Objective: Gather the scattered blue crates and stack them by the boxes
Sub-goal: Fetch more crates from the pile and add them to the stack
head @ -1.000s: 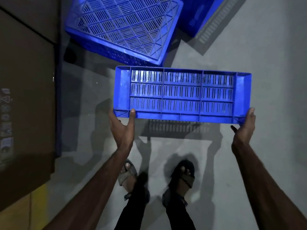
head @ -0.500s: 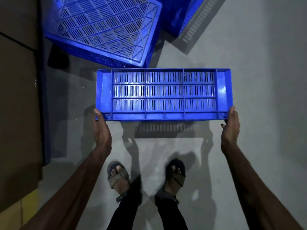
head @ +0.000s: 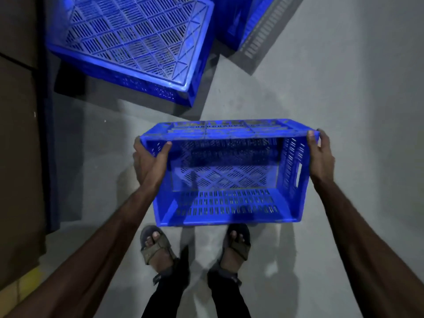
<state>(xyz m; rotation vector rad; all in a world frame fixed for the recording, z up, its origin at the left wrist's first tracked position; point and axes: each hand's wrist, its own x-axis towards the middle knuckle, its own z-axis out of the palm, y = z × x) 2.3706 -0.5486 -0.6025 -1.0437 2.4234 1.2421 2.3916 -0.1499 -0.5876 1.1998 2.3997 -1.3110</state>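
I hold a blue slotted plastic crate (head: 226, 204) above the grey floor, just ahead of my feet, tipped so its open mouth faces me and I see its inside. My left hand (head: 150, 160) grips the crate's upper left corner with the thumb inside the rim. On the opposite end, my right hand (head: 320, 154) clasps the upper right corner. Further ahead at upper left an upturned blue crate (head: 135, 40) lies with its lattice bottom facing up. Another blue crate (head: 241, 17) shows partly at the top edge.
Brown cardboard boxes (head: 20, 145) fill the left side, next to the upturned crate. My sandalled feet (head: 195, 246) stand on the bare concrete floor (head: 344, 88), which stretches to the right.
The crate has swung from showing its long slotted side to showing its open inside, and sits lower and nearer my feet. Both hands shifted to its upper corners.
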